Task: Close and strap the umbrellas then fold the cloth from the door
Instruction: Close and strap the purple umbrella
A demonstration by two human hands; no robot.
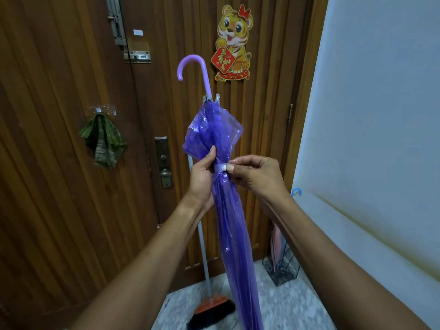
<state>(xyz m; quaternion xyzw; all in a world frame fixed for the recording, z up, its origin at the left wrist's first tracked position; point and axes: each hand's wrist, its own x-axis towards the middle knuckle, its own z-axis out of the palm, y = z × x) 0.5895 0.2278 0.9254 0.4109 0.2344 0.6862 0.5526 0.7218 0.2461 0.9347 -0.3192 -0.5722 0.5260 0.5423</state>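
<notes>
Head view. The purple umbrella (228,210) stands upright at centre frame, hooked handle up; its lower end runs off the bottom edge. The canopy is closed and gathered into folds, loose and flared above the strap (220,168), tight below it.

The left hand (202,177) is curled round the bundle at strap height, thumb lying up along the folds. The right hand (254,173) is drawn narrow on the strap end, thumb and forefinger pinching it against the canopy. I cannot tell whether the fastening has caught.

Progress, as I judge it: this umbrella is closed and its strapping is nearly done. The wire stand (289,272) at lower right holds a pink umbrella (277,241), and a blue handle (296,192) shows just above – strapped or not, too hidden to say. The green cloth (103,141) hangs bunched from a hook (100,110) on the door (59,91), left of centre and well apart from both hands. Folding it is not yet begun.

Room: the door stands close ahead and the white wall (381,115) closes the right side. A broom (204,258) leans just behind the umbrella, its head on the floor (297,306) at lower centre – likely to be knocked if the umbrella swings left. The open floor lies between broom and stand.
</notes>
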